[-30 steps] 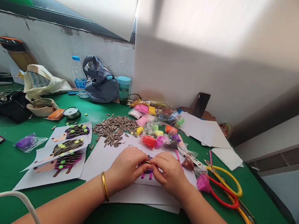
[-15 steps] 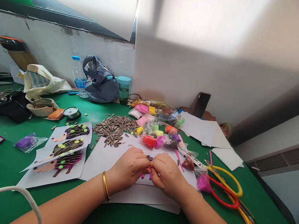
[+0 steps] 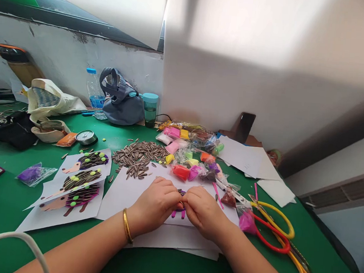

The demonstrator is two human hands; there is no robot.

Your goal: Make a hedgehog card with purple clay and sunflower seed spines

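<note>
My left hand [image 3: 154, 203] and my right hand [image 3: 203, 211] meet at the fingertips above a white paper sheet [image 3: 132, 204]. Both pinch a tiny bit, probably modelling clay, that is mostly hidden. Directly below them lies a small purple and pink clay figure [image 3: 179, 210], largely covered by my fingers. A gold bangle [image 3: 127, 227] circles my left wrist. To the left lie several paper hedgehogs [image 3: 80, 183] with sunflower seed spines and green dots. A heap of striped sunflower seeds [image 3: 139, 156] sits just beyond my left hand.
Bagged colourful clay blocks [image 3: 187, 153] crowd the green table [image 3: 171, 270] ahead. Red-handled scissors [image 3: 272, 232] and yellow-handled scissors [image 3: 276, 215] lie to the right. Farther back stand a water bottle [image 3: 94, 94], a grey bag [image 3: 121, 106] and a teal cup [image 3: 150, 108].
My hands have drawn closer together, with the fingertips now meeting and covering more of the purple figure. The camera view has shifted slightly.
</note>
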